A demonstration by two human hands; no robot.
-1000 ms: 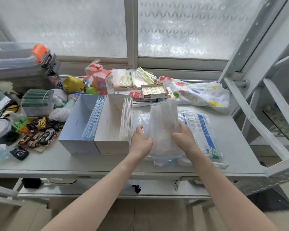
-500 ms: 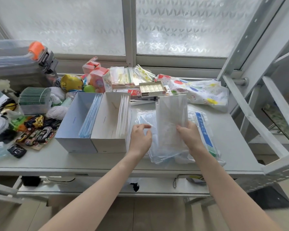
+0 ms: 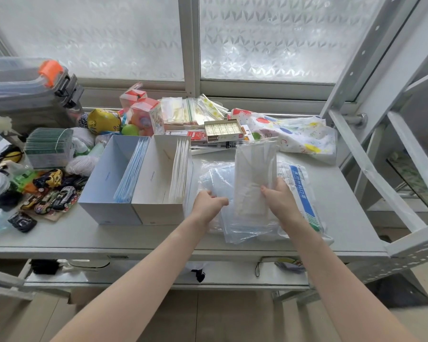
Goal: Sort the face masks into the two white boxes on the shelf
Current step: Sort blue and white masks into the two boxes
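- Right hand (image 3: 281, 201): grip clamped on a clear-wrapped white mask (image 3: 253, 174), held upright above the mask pile (image 3: 247, 225).
- Left hand (image 3: 206, 206): fingers curled on a wrapped mask at the pile's left edge; whether it pinches or only touches, cannot tell.
- Pile lies on the shelf (image 3: 344, 193), just right of the two boxes.
- Left box (image 3: 109, 183): blue masks standing along its right wall.
- Right box (image 3: 158, 181): white masks standing along its right wall.
- Toy cars (image 3: 52, 193) left of the boxes.
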